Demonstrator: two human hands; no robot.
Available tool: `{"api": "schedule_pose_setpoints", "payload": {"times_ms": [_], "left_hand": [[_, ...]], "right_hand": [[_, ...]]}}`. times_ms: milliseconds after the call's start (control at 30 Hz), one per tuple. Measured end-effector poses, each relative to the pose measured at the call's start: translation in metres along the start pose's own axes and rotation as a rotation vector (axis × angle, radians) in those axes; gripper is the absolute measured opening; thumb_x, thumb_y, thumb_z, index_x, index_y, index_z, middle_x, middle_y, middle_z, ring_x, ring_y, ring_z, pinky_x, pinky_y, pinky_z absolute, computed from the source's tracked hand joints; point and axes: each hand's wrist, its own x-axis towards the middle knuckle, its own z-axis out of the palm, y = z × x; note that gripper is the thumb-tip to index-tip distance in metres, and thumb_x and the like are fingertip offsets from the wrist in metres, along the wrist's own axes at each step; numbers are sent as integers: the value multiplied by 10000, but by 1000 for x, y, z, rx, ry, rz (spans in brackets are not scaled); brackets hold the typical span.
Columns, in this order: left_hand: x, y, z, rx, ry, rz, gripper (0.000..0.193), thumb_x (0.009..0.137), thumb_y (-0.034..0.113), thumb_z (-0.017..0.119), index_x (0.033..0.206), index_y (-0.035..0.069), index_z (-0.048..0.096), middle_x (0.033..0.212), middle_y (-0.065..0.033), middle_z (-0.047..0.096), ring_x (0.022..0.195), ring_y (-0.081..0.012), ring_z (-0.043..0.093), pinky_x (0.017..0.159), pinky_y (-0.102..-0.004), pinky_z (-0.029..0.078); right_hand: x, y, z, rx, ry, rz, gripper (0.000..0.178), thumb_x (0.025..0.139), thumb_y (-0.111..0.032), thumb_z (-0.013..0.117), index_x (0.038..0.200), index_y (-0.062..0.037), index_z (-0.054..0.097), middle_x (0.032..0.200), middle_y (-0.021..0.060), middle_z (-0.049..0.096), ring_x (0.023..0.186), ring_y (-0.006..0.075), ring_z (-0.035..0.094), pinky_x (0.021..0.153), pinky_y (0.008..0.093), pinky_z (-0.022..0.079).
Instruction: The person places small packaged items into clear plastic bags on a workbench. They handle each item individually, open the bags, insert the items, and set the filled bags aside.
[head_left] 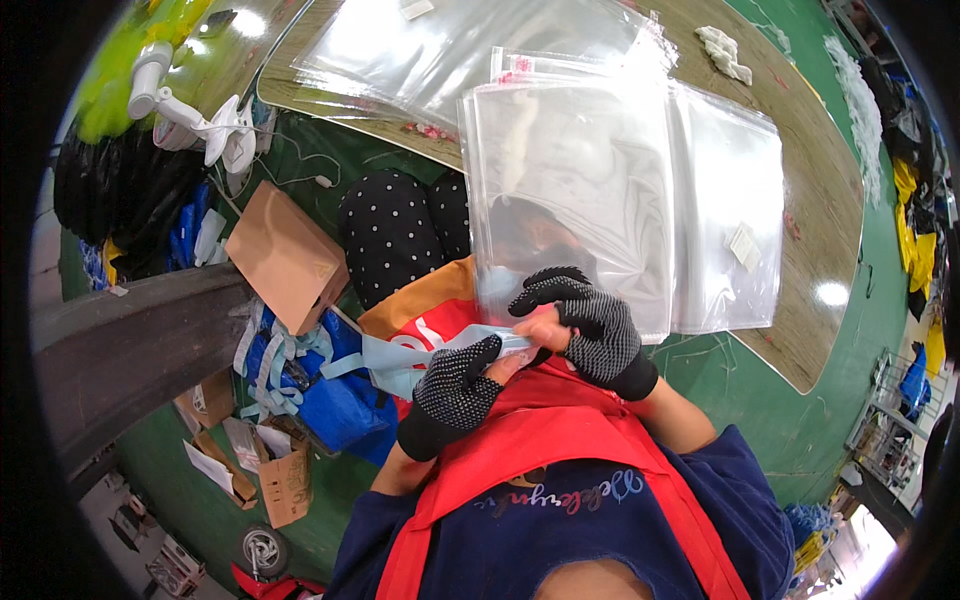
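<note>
Both of my hands wear black gloves with white grip dots, and bare fingertips show. In front of my red apron, my left hand (455, 390) is closed on a light blue fabric strip (400, 362), whose loose part trails to the left. The fingers of my right hand (597, 335) pinch the far end of the same strip. The exact grip there is partly hidden by the fingers. Just beyond my hands, a stack of transparent plastic bags (575, 190) hangs over the near edge of the table.
More transparent bags (735, 200) lie on the wooden table (815, 250), with a crumpled white cloth (724, 54) behind. To my left are a blue bag (345, 415) draped with light blue strips, a cardboard box (285, 250), a dark beam (150, 350) and a white fan (232, 135).
</note>
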Motion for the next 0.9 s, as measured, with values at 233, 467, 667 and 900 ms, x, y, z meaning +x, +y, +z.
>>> {"api": "schedule_pose_setpoints", "payload": {"times_ms": [233,467,667,900], "left_hand": [[-11,-50,-48,-182,199,-170,392,921,327,495,1072,-26,573,884,-146,658,761,-235,648,705,-344,512],[-209,-158,-245,-194,1051,-31,480,971,316,398,1281,-50,401,1216,-117,511,1067,-175,511,924,-282,411],[-130,-48,-146,-345,780,-162,392,956,270,433,1201,-32,480,1159,-149,542,953,-190,549,830,-304,440],[29,3,4,-1142,247,-172,326,937,241,474,1139,-9,525,1015,-118,615,823,-166,616,725,-272,503]], "right_hand": [[29,24,-43,-1156,530,-368,112,723,-189,699,762,-112,628,661,32,531,656,254,513,577,372,372],[-14,25,-14,-1074,167,-130,480,679,-384,720,1067,-126,603,914,57,588,823,271,529,742,407,388],[-16,46,4,-944,208,-162,244,699,-196,710,923,-130,636,857,57,590,809,258,540,733,394,400],[-26,22,-8,-339,305,91,73,761,-97,673,831,-76,673,731,55,610,696,186,574,642,311,448]]}}
